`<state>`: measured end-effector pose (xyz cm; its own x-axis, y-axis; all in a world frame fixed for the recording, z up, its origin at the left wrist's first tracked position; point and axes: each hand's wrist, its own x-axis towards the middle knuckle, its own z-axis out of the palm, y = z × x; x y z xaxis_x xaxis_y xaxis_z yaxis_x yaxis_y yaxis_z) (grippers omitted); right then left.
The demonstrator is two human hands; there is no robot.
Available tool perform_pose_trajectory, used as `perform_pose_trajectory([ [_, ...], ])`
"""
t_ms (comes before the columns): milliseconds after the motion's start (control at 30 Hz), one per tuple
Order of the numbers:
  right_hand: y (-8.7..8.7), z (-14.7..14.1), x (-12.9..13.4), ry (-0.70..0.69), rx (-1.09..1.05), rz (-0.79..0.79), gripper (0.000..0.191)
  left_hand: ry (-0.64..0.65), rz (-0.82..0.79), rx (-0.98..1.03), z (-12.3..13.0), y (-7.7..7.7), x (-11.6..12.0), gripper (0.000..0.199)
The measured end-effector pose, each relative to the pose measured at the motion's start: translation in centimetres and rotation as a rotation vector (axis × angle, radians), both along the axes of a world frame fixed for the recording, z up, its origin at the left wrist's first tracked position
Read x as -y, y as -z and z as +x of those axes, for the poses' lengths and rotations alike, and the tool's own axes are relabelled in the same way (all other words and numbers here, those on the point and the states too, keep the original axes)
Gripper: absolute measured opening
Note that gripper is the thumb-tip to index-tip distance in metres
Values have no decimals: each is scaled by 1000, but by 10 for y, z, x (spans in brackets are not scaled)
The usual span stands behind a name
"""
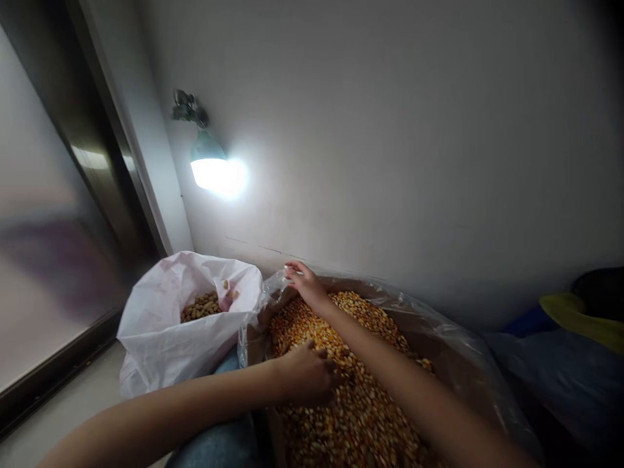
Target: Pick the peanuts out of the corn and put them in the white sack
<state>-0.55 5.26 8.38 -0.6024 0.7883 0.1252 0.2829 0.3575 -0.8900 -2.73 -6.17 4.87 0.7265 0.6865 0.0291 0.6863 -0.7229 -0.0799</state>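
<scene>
Your left hand (307,374) half-curled into hard, slippery orange corn kernels (361,416), best scooped; your right hand (307,284), loosely open, rested at the clear plastic liner (275,289) at 12 o'clock.

My left hand (307,376) is low and close to me, palm down, with the knuckles humped up and the fingers curled downward, pointing off to the right. My bare left forearm (185,396) runs almost level across the lower part of my view. My bare right forearm (404,383) reaches diagonally up and to the left, passing near the left hand's fingers without touching them. My right hand (307,286) sits farther out, directly beyond the left hand, with the wrist bent. Its fingers (294,269) lie close together and curve over toward the left. The two hands are apart.
</scene>
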Motion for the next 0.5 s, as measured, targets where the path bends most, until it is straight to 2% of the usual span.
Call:
perform_pose_trajectory([
  [100, 15, 86, -2, -53, 136, -25, 34, -27, -24, 36, -7, 5, -4, 19],
  [233, 40, 179, 8, 58, 334, -40, 33, -120, -67, 31, -9, 15, -8, 14],
  [300, 56, 208, 9, 142, 348, -55, 32, -162, -64, 47, -8, 16, -10, 15],
  [400, 77, 234, 7, 287, 364, -16, 29, -222, -36, 165, -4, 17, -21, 24],
  [467, 84, 246, 6, 410, 408, -30, 34, -332, -52, 316, 0, 21, -35, 34],
  [500, 86, 251, 8, 465, 436, -90, 37, -428, -82, 391, 2, 26, -43, 39],
])
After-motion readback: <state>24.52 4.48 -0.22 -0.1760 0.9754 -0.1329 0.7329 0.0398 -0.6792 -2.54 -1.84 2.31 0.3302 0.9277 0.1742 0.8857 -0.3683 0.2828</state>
